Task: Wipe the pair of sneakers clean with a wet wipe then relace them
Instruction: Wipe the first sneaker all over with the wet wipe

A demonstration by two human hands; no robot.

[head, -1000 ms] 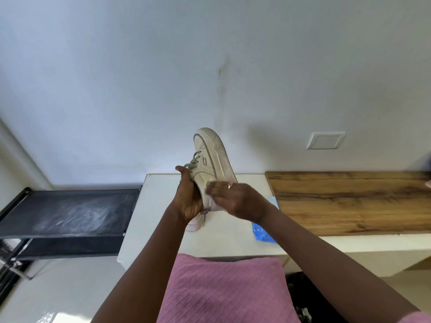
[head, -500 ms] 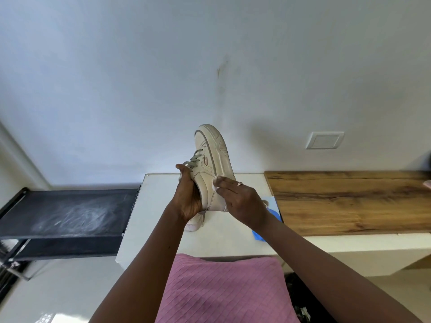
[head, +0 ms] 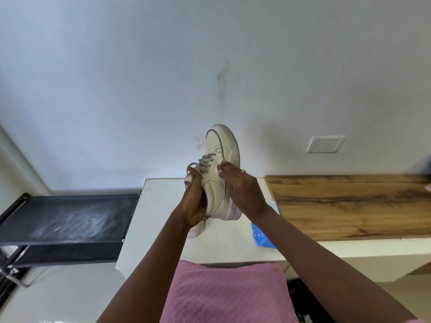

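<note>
I hold a cream-white sneaker with grey laces up over the white table, toe pointing up and away. My left hand grips it from the tongue side, fingers at the laces. My right hand presses a small white wet wipe against the sneaker's side panel near the laces; most of the wipe is hidden under my fingers. The second sneaker lies on the table below my left hand, only its pale heel end showing.
A blue wet-wipe packet lies on the table under my right forearm. A wooden countertop extends right. A black shelf rack stands left. A white wall with a switch plate is behind. Pink fabric covers my lap.
My right hand has slid with the wipe up the sneaker's side, from near the heel toward the laces. The left hand keeps its hold and the sneaker has turned slightly.
</note>
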